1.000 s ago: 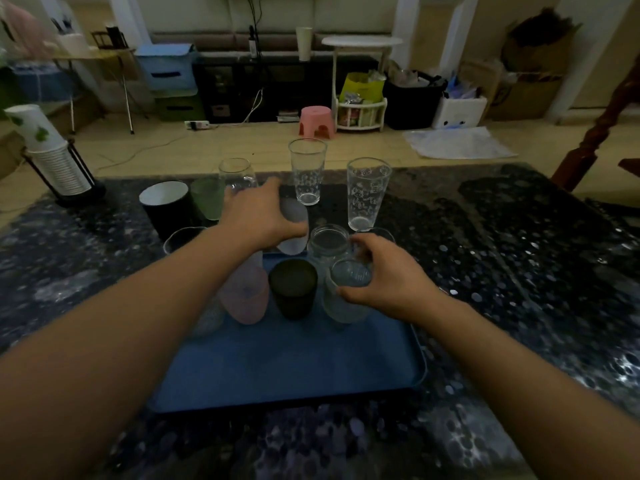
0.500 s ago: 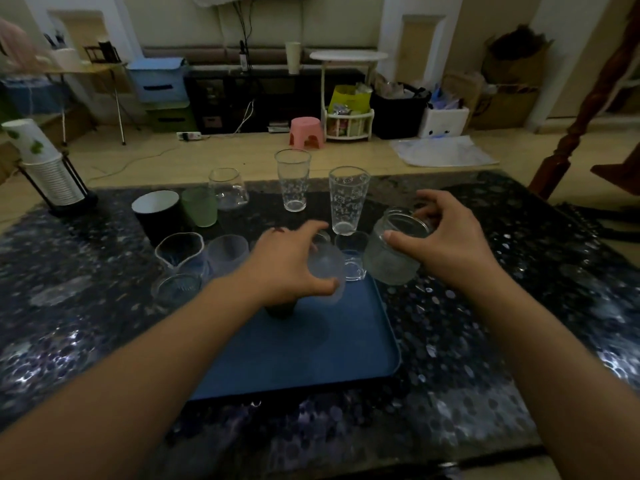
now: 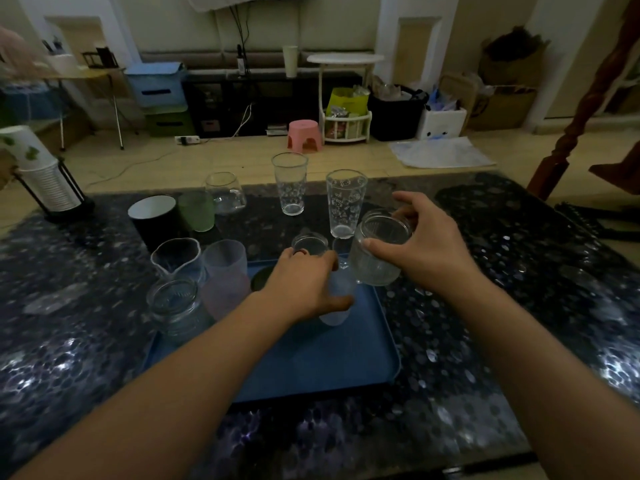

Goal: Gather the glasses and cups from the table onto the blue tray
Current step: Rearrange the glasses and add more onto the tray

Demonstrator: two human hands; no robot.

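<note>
The blue tray (image 3: 311, 372) lies on the dark speckled table. My left hand (image 3: 304, 285) grips a frosted white cup (image 3: 336, 315) over the tray's far half. My right hand (image 3: 427, 244) holds a tilted clear ribbed jar (image 3: 375, 265) above the tray's far right corner. A dark cup (image 3: 260, 277) is mostly hidden behind my left hand. At the tray's left side stand a pink frosted cup (image 3: 225, 271) and a clear jar (image 3: 175, 306). A small glass (image 3: 309, 243) sits just past the tray.
Further back on the table stand two tall printed glasses (image 3: 290, 183) (image 3: 345, 202), a rounded glass (image 3: 225, 194), a green cup (image 3: 196, 211), a black cup (image 3: 154, 220) and a wavy-rimmed glass (image 3: 178, 258). A stack of paper cups in a rack (image 3: 45, 181) stands far left.
My right hand has lifted the clear jar and swung it right, then back toward the tray's far right corner. My left hand has carried the frosted cup toward the tray's middle.
</note>
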